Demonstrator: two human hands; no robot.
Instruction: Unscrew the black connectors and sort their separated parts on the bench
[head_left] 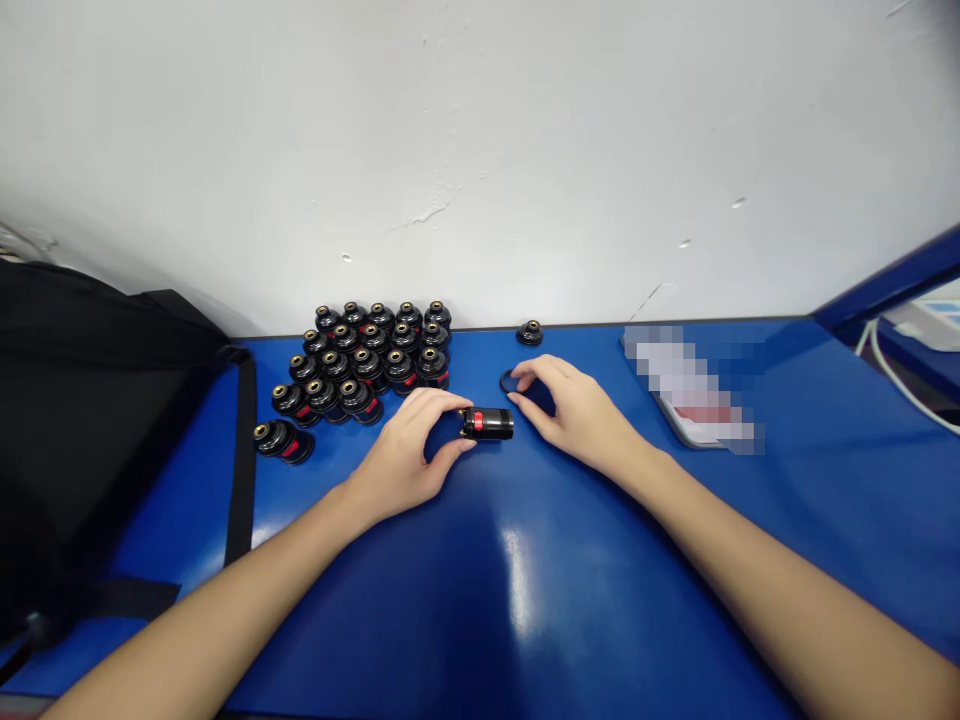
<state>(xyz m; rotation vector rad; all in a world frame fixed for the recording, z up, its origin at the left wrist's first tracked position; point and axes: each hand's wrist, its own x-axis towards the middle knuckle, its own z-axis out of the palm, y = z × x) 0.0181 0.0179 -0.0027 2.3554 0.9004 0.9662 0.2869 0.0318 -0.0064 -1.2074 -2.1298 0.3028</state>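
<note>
My left hand (409,450) pinches one end of a black cylindrical part (491,423) between thumb and fingers. The cylinder lies sideways, with a red patch near the gripped end and small gold-coloured bits at that end. To its right, my right hand (574,405) has thumb and fingertips closed on the edge of a thin black ring (505,382). The ring is apart from the cylinder. Farther back, near the wall, a small black cap (530,332) with a gold-coloured centre sits by itself.
Several black capped parts (367,368) with red patches and gold-coloured tops stand in rows at the back left of the blue table (450,600). A black bag (97,400) with straps fills the left side. A phone-like object (675,400), partly pixelated, lies at right. The white wall (480,180) rises behind.
</note>
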